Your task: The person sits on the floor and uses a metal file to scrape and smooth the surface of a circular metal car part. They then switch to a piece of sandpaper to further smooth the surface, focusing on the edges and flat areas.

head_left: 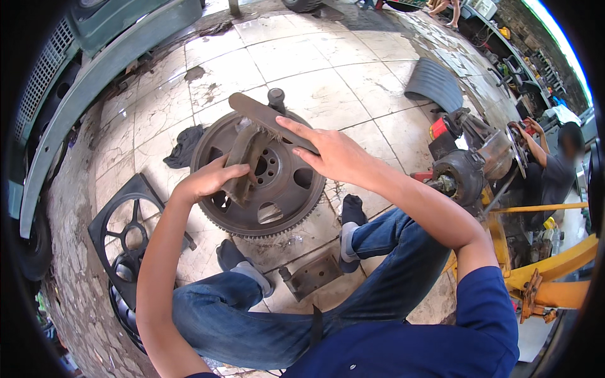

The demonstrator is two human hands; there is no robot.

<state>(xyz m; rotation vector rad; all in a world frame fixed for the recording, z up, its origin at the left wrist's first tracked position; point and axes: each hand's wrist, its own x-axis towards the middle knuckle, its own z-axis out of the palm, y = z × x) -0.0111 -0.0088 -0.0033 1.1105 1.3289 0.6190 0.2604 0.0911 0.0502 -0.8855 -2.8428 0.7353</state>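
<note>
A toothed flywheel (287, 211) lies flat on the tiled floor in front of me. Over it, my left hand (211, 179) grips a curved, dusty metal piece (241, 154) that looks like a brake shoe. My right hand (324, 151) is closed round a wire brush (252, 108) with a flat brown back. The brush's bristles point down at the upper end of the curved piece; whether they touch it I cannot tell. A dark upright metal part (276, 97) stands at the flywheel's far edge.
A black fan shroud (104, 223) lies to the left, near a dark cloth (184, 148). Between my feet is a flat metal plate (312, 277). On the right are a greasy axle assembly (457, 173), a yellow stand (554, 264), a curved black mudguard (435, 85) and another person (554, 170).
</note>
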